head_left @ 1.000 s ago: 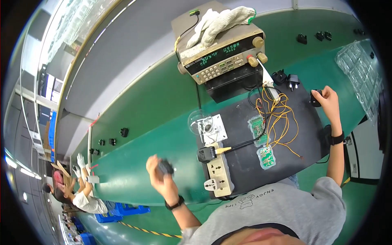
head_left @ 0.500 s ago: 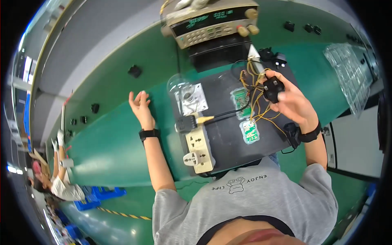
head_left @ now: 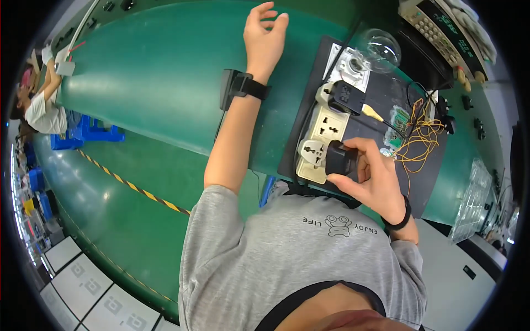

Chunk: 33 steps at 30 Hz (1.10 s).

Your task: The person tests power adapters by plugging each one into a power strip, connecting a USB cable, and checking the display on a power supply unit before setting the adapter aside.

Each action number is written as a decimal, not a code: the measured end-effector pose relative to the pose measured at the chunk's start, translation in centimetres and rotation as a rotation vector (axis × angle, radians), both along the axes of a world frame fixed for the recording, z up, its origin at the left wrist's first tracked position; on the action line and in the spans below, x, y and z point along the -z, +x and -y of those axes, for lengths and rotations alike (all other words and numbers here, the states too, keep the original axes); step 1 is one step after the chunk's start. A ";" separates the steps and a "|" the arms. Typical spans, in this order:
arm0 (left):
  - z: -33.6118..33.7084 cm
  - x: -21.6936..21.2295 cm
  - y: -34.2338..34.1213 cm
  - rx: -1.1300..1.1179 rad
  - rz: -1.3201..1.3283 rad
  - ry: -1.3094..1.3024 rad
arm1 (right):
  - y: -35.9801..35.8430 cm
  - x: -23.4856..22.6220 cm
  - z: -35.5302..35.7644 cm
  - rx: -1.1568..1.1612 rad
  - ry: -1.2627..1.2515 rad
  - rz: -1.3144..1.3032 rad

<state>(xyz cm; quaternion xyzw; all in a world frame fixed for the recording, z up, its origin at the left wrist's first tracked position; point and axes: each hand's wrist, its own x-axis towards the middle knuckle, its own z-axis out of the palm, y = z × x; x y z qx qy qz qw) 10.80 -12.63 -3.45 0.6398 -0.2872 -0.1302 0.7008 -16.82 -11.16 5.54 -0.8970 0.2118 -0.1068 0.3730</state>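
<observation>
My right hand (head_left: 378, 179) pinches a black plug adapter (head_left: 340, 159) between thumb and fingers. The adapter is right beside a round white socket adapter (head_left: 312, 152) seated at the near end of a cream power strip (head_left: 324, 132); whether its pins are inserted cannot be seen. Another black charger (head_left: 346, 97) sits farther up the strip, with a yellow-tipped cable plug (head_left: 373, 113) in it. My left hand (head_left: 266, 39), loosely curled with nothing in it, is held over the green table, left of the strip.
Beyond the strip are a clear glass bulb (head_left: 381, 51) and a white lamp base (head_left: 349, 67). A green circuit board (head_left: 398, 124) and tangled yellow wires (head_left: 422, 140) lie on the dark mat (head_left: 381, 88). A bench instrument (head_left: 444, 33) stands far right. Another person (head_left: 47, 113) sits far left.
My view has swung left. My right hand has brought the black adapter from beside the yellow wires to the white socket adapter. My left hand stays empty over the table.
</observation>
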 end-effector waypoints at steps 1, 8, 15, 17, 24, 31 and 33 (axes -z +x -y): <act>-0.1 0.0 -0.1 -0.013 -0.010 0.000 | 0.5 0.2 -0.5 0.000 -0.094 0.015; -0.3 -0.6 -0.9 0.073 -0.086 0.002 | 2.3 -1.9 -2.5 -0.034 -0.608 -0.247; -0.1 -1.9 -1.9 0.244 0.001 -0.081 | 3.7 -1.1 -2.5 -0.164 -0.695 -0.245; -0.9 -3.1 -2.1 0.407 0.076 -0.027 | 3.0 -0.7 -0.8 -0.214 -0.488 -0.155; -3.4 -6.6 -6.2 0.907 0.578 0.177 | -0.2 1.8 4.6 0.244 -0.480 0.161; -2.9 -6.2 -5.9 0.855 0.723 0.123 | -4.2 0.5 4.3 0.221 -0.335 0.002; -3.1 -6.7 -5.5 0.842 0.720 0.160 | -4.9 0.6 2.9 0.076 -0.278 0.017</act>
